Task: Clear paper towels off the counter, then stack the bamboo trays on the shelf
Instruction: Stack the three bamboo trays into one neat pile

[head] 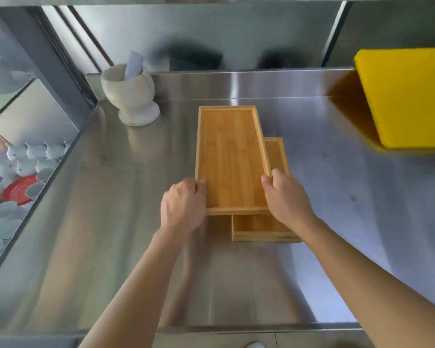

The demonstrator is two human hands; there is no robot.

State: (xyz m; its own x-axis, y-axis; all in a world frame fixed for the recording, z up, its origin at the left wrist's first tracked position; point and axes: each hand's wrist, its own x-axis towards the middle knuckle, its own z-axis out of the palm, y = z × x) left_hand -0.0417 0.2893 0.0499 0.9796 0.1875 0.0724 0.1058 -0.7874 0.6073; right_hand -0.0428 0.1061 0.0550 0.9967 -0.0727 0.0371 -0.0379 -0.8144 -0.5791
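Two long bamboo trays lie in the middle of the steel shelf (111,222). The upper bamboo tray (231,156) rests skewed on top of the lower bamboo tray (276,156), which sticks out to the right and toward me. My left hand (183,204) grips the upper tray's near left edge. My right hand (284,197) grips its near right edge, thumb over the rim. No paper towels are in sight.
A white stone mortar with a pestle (131,94) stands at the back left. A thick yellow cutting board (409,96) lies at the right. Beyond the left edge, a lower level holds several white cups and a red lid (19,189).
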